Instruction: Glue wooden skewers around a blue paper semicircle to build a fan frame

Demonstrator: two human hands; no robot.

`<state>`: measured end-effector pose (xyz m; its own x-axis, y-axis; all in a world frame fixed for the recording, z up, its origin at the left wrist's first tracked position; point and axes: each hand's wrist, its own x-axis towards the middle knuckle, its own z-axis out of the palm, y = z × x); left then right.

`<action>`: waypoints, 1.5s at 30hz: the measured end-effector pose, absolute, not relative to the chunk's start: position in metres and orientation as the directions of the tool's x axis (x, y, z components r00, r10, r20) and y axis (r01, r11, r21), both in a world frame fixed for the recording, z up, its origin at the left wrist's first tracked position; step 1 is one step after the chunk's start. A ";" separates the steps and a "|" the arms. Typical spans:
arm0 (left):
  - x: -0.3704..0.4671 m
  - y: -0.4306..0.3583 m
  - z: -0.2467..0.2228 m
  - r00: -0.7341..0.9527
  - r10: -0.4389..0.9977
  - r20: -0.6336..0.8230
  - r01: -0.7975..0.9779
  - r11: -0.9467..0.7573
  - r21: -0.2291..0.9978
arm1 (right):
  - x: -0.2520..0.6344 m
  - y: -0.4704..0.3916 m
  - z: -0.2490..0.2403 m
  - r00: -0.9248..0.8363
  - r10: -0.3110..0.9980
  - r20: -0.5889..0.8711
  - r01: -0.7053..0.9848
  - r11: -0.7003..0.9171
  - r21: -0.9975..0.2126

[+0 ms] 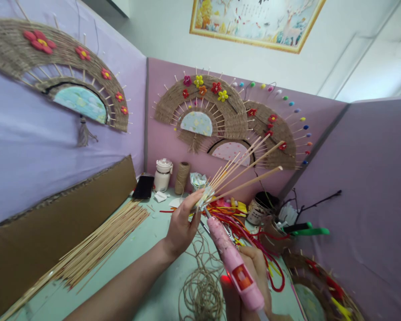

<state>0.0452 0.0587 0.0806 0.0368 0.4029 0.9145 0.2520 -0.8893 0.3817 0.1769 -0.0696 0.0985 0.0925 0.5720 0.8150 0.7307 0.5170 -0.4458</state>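
My left hand (183,220) is closed around the patterned base of a small fan frame (205,198), from which several thin wooden sticks (243,156) spread up and to the right. In my right hand (250,272) is a pink hot glue gun (225,249), a red light glowing near its grip. The nozzle points at the base where the sticks meet; whether it touches is too small to tell. Below the hands lies a loose heap of jute twine (202,290). Red and yellow pipe cleaners (243,227) lie tangled behind the glue gun.
A bundle of bamboo sticks (103,243) lies at left beside a cardboard strip (63,240). At the back stand a phone (143,187), a white bottle (163,176) and a twine spool (182,178). Green-handled scissors (309,231) jut from a pot at right. Woven fans (200,100) hang on the partitions.
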 end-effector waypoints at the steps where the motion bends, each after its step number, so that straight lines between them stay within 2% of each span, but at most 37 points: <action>1: 0.045 0.059 0.081 0.037 0.404 0.914 0.254 -0.889 0.382 | 0.177 -0.069 0.098 0.095 0.576 0.812 0.730 0.514 -0.450; 23: 0.048 0.060 0.075 0.022 0.375 0.927 0.316 -0.882 0.349 | 0.182 -0.069 0.098 0.156 0.625 0.765 0.691 0.485 -0.536; 32: 0.047 0.059 0.075 0.038 0.372 0.928 0.305 -0.888 0.343 | 0.184 -0.068 0.103 0.176 0.611 0.772 0.718 0.456 -0.525; 38: 0.048 0.058 0.076 0.052 0.373 0.927 0.287 -0.894 0.343 | 0.189 -0.068 0.105 0.130 0.630 0.765 0.683 0.503 -0.530; 45: 0.048 0.057 0.075 0.047 0.387 0.921 0.287 -0.888 0.358 | 0.189 -0.067 0.110 0.186 0.674 0.715 0.636 0.472 -0.611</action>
